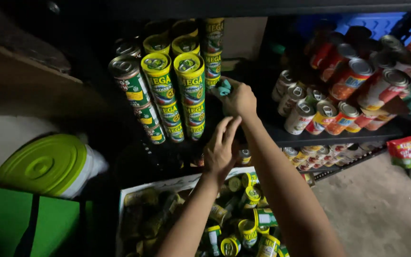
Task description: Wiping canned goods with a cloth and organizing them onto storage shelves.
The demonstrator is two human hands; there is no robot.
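Head view: right hand pinches a teal cloth against the stacked green-and-yellow cans at twelve o'clock, apparently wiping; left hand hovers spread above the box of cans.

Both arms reach forward, hands close together.
Right hand is closed in a loose fist (knuckles up); left hand just below, fingers spread.

We note a small teal cloth, bunched up, gripped in the right hand and pressed against the stacked yellow-green cans on the dark shelf. The cans stand in upright columns, lids facing us.
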